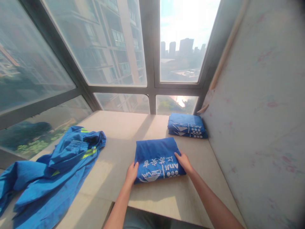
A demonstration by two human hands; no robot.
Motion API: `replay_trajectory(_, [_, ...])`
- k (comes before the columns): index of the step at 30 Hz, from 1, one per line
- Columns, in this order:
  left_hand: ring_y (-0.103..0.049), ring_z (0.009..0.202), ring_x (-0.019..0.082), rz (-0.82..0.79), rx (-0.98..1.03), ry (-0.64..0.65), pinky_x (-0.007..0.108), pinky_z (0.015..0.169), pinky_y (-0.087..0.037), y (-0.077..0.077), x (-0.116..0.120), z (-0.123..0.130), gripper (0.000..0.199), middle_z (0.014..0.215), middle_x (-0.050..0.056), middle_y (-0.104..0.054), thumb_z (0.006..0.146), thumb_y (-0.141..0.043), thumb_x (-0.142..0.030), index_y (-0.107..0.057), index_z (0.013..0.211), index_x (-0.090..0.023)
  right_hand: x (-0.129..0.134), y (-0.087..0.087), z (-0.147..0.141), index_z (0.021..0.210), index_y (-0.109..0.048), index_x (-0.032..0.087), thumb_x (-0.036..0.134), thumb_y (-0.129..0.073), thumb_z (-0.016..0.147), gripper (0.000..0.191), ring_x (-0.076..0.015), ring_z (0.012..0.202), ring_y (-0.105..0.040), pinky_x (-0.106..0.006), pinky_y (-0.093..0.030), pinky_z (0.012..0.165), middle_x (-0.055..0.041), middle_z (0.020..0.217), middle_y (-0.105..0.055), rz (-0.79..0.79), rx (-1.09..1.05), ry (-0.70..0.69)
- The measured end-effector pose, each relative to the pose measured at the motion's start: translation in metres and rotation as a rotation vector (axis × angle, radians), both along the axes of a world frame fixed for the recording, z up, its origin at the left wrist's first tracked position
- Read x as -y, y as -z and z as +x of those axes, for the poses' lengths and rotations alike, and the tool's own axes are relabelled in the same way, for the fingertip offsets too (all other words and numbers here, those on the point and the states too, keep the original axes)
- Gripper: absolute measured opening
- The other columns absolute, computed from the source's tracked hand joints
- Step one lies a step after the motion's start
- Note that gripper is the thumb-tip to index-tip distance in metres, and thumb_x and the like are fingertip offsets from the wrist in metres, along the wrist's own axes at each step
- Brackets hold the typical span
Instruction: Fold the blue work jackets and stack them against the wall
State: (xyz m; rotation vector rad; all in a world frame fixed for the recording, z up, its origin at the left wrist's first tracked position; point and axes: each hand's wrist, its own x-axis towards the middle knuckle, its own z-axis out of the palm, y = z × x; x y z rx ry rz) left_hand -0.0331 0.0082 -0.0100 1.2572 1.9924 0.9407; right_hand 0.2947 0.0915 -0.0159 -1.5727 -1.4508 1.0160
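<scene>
A blue work jacket (156,149), folded into a neat rectangle with white lettering and a logo, lies in front of me. My left hand (132,173) grips its left edge, thumb on top and the other fingers hidden at the side or below. On the opposite edge, my right hand (184,161) holds it the same way, thumb over the cloth. Whether the jacket is lifted or rests on the pale wooden surface (119,159) cannot be made out.
Folded blue garments (187,124) with the same logo are stacked at the back right, near the patterned wall (257,127). An unfolded blue garment (64,162) with yellow-green strips sprawls on the left. Framed windows (152,57) close off the back and left.
</scene>
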Motion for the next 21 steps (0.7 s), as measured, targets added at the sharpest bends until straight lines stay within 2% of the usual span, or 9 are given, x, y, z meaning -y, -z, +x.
replay_trajectory(4, [-0.068,0.110,0.026,-0.084,-0.040,-0.020,0.037,0.097,-0.052,0.000,0.002,0.000,0.040,0.118,0.017,-0.072,0.093,-0.044,-0.031,-0.067,0.116,-0.008,0.000,0.012,0.000,0.116,-0.069,0.013,0.047,-0.051,0.084,0.050,-0.0310,0.108,-0.067,-0.040,-0.050,0.097,-0.0143,0.112,-0.073,-0.022,0.066,0.023])
replay_trajectory(7, [-0.065,0.116,0.029,-0.121,-0.143,-0.058,0.041,0.101,-0.049,-0.012,0.015,0.005,0.046,0.126,0.021,-0.067,0.092,-0.046,-0.028,-0.059,0.131,-0.006,0.009,0.010,0.006,0.129,-0.061,0.011,0.041,-0.049,0.087,0.053,-0.0316,0.112,-0.065,-0.044,-0.048,0.101,-0.0173,0.119,-0.069,0.039,0.184,0.048])
replay_trajectory(10, [-0.056,0.125,0.034,-0.062,-0.524,-0.036,0.050,0.106,-0.043,-0.034,0.020,0.024,0.056,0.140,0.024,-0.056,0.092,-0.048,-0.029,-0.047,0.145,-0.010,0.015,-0.008,0.003,0.134,-0.057,0.008,0.036,-0.042,0.094,0.052,-0.0308,0.123,-0.057,-0.045,-0.042,0.107,-0.0206,0.132,-0.061,0.285,0.432,0.038])
replay_trajectory(12, [-0.046,0.135,0.035,0.028,-0.784,0.056,0.055,0.112,-0.035,-0.048,0.013,0.040,0.059,0.149,0.020,-0.047,0.093,-0.048,-0.031,-0.043,0.150,-0.017,0.015,-0.025,-0.008,0.136,-0.056,0.011,0.035,-0.039,0.097,0.049,-0.0287,0.132,-0.049,-0.044,-0.038,0.112,-0.0178,0.141,-0.056,0.431,0.555,-0.056])
replay_trajectory(14, [-0.034,0.144,0.036,0.094,-0.906,0.189,0.060,0.117,-0.024,-0.054,0.000,0.054,0.060,0.156,0.015,-0.040,0.093,-0.050,-0.037,-0.042,0.151,-0.023,0.012,-0.038,-0.023,0.141,-0.053,0.018,0.036,-0.039,0.099,0.048,-0.0282,0.140,-0.040,-0.045,-0.033,0.115,-0.0122,0.150,-0.049,0.486,0.640,-0.187])
replay_trajectory(17, [-0.023,0.149,0.037,0.071,-0.937,0.354,0.061,0.119,-0.015,-0.043,-0.021,0.061,0.064,0.160,0.011,-0.036,0.092,-0.052,-0.048,-0.041,0.152,-0.028,0.005,-0.037,-0.041,0.144,-0.051,0.025,0.040,-0.041,0.099,0.049,-0.0302,0.148,-0.027,-0.052,-0.022,0.118,-0.0066,0.159,-0.037,0.408,0.753,-0.329])
replay_trajectory(19, [-0.022,0.150,0.036,0.003,-0.910,0.353,0.059,0.120,-0.016,-0.026,-0.028,0.058,0.064,0.160,0.010,-0.036,0.093,-0.050,-0.051,-0.041,0.152,-0.027,0.001,-0.024,-0.045,0.147,-0.047,0.024,0.045,-0.042,0.099,0.053,-0.0308,0.149,-0.024,-0.054,-0.018,0.119,-0.0072,0.161,-0.033,0.270,0.798,-0.359])
replay_trajectory(21, [-0.023,0.149,0.035,-0.025,-0.897,0.291,0.057,0.120,-0.019,-0.010,-0.030,0.052,0.064,0.160,0.011,-0.036,0.094,-0.046,-0.052,-0.041,0.152,-0.024,-0.002,-0.008,-0.045,0.151,-0.042,0.022,0.048,-0.042,0.098,0.059,-0.0311,0.149,-0.024,-0.054,-0.017,0.118,-0.0086,0.162,-0.029,0.154,0.818,-0.352])
